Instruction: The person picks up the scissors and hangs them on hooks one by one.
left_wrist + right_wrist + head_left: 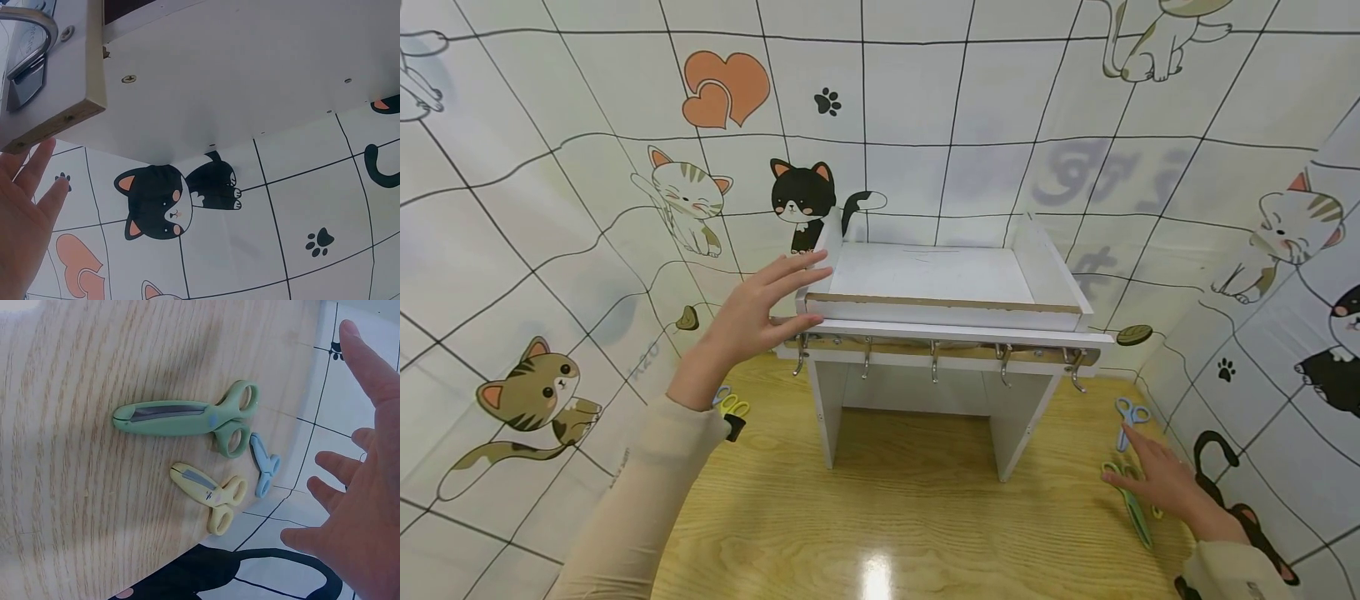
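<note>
A white shelf unit (917, 317) with a tray-like top and a row of metal hooks (935, 367) along its front stands on the wooden table. My left hand (760, 308) is at the shelf's upper left corner, fingers spread and fairly straight. In the left wrist view its fingertips lie right beside the hook board's end (56, 119). To the right, my right hand (1165, 475) hovers over several scissors with its fingers extended, holding nothing. Below it lie green scissors (169, 419), yellow scissors (203, 490) and blue scissors (264, 465), all seen in the right wrist view.
More scissors (733, 405), yellow and blue, lie on the left of the table (910, 533) behind my left forearm. Cat-printed sheeting (925, 108) rises behind the shelf and along both sides.
</note>
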Motion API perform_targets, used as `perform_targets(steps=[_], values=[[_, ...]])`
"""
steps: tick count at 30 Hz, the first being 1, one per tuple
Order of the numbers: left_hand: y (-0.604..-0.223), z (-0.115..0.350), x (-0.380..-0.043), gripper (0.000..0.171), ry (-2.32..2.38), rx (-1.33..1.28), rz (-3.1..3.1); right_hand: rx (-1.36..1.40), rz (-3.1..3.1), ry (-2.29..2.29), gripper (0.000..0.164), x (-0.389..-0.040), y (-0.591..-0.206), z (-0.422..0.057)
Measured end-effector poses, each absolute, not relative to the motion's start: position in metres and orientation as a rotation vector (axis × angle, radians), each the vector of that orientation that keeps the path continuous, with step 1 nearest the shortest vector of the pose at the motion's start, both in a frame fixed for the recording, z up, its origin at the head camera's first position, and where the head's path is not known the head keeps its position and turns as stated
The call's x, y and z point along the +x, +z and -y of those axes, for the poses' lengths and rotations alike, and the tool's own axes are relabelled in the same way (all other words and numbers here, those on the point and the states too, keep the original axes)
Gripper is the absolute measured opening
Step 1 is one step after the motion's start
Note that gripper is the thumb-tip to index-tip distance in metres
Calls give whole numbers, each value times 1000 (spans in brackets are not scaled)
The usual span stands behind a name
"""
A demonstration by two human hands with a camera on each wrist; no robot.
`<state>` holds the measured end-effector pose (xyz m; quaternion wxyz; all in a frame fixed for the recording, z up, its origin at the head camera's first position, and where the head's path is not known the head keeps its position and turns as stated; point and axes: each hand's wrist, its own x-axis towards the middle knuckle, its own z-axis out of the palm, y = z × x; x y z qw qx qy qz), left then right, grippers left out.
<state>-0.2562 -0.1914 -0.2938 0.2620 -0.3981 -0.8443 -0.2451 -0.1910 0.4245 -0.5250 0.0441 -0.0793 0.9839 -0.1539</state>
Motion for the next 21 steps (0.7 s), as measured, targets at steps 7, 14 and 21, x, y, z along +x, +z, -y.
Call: perform_targets(steps=[7, 14, 21], values=[[-294, 190, -256, 61, -672, -1080, 2276, -258, -3030, -446, 105, -191, -530, -426], [-295, 190, -256, 61, -652, -1075, 2288, -273, -3050, -414, 104, -191, -535, -427], [-297, 190, -257, 61, -643, -1077, 2289, -276, -3041, -451, 104, -189, -534, -426]])
